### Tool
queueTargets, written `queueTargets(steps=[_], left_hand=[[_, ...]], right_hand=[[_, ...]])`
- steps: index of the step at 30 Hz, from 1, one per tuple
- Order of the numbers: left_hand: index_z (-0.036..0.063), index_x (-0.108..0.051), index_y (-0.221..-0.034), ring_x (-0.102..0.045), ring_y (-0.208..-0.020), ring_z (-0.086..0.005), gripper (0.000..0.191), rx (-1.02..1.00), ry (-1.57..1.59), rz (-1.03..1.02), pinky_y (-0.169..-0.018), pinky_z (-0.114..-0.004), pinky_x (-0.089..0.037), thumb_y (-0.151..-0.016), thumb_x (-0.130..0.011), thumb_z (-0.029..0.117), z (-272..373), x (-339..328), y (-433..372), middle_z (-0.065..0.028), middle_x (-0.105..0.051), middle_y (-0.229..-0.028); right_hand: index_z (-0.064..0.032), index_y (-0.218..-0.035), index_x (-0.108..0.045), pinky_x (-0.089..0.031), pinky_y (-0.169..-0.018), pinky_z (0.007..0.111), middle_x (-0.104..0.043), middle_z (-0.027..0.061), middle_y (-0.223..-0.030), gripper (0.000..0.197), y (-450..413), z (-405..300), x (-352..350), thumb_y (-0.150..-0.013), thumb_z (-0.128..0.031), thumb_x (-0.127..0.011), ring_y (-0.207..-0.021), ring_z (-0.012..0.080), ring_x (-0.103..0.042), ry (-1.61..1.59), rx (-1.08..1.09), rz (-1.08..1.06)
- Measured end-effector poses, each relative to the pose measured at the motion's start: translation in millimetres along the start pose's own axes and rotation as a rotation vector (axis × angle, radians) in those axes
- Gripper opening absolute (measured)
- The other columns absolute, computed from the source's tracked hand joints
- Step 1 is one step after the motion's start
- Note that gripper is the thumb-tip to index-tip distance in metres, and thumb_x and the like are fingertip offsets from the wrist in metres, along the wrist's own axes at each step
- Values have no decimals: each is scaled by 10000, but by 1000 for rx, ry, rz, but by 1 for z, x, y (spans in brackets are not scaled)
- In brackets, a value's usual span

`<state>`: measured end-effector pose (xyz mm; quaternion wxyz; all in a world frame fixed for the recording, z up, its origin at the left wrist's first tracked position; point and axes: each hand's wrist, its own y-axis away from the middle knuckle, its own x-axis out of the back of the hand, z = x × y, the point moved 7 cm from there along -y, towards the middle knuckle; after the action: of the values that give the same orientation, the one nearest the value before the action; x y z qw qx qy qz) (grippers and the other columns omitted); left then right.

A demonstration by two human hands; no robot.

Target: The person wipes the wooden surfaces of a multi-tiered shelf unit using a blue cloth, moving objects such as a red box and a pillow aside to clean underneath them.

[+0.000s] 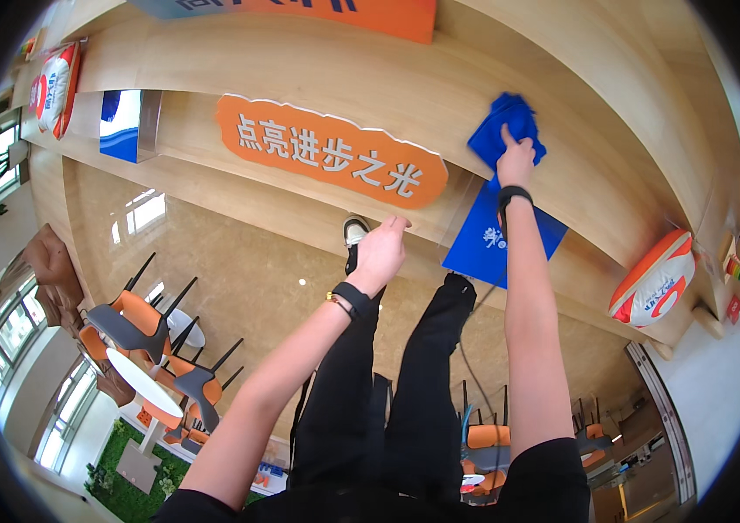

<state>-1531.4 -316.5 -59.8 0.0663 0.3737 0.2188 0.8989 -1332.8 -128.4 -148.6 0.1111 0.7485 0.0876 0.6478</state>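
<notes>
My right hand [516, 160] presses on a crumpled blue cloth [506, 131] that lies on a light wooden ledge [370, 98]. Just below that hand a blue sign panel [481, 242], partly behind my forearm, stands by clear plastic. My left hand [383, 248] hangs in the air with nothing in it, its fingers bent, below an orange sign [334, 151] with raised white characters. How far this hand is from the sign's edge I cannot tell.
Red and white cushions [657, 281] lie at both ends of the ledges. Another blue panel [120, 126] stands at left. An orange board [344, 16] is at the top. Behind are chairs [138, 314] and a round white table [144, 382]. A dark cable [474, 366] hangs by my leg.
</notes>
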Motion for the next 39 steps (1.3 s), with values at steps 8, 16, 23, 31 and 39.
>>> queueTargets(steps=[8,16,23,31,39], left_hand=[[66,-521,-855,-530,-725,-320,168,92,61,-2,-613,-401,-433,-729,-420,18,-61,25,14,-116,-526,-819],[68,-524,-847,-531,-714,-318,158,77,116,-73,-599,-396,-431,-759,-402,22,-51,26,17,-114,-522,-808],[53,-530,-852,-525,-767,-311,150,69,78,1,-633,-377,-429,-773,-404,33,-55,28,-7,-120,-542,-814],[66,-535,-875,-534,-769,-308,163,51,-41,-74,-634,-378,-430,-777,-407,44,-24,30,-21,-116,-552,-846],[72,-524,-860,-545,-711,-285,189,-14,-126,-24,-603,-372,-444,-709,-434,3,17,16,-31,-95,-536,-818]], right_hand=[[-319,-1082,-514,-438,-737,408,-473,138,-958,338,-66,-108,2,-822,-162,-364,-895,306,-497,173,230,47],[-207,-1234,-356,-403,-838,395,-442,253,-1094,539,-51,24,-6,-719,-133,-500,-997,349,-474,222,-355,-134],[-335,-1109,-480,-444,-721,400,-462,141,-965,411,-73,-101,1,-787,-108,-361,-897,311,-490,131,240,86],[-260,-1181,-416,-460,-663,381,-474,139,-930,388,-53,-21,7,-818,-140,-347,-849,296,-513,165,-2,134],[-94,-921,-551,-430,-636,399,-510,150,-818,269,-32,-45,2,-835,-293,-392,-775,307,-520,-32,7,166]])
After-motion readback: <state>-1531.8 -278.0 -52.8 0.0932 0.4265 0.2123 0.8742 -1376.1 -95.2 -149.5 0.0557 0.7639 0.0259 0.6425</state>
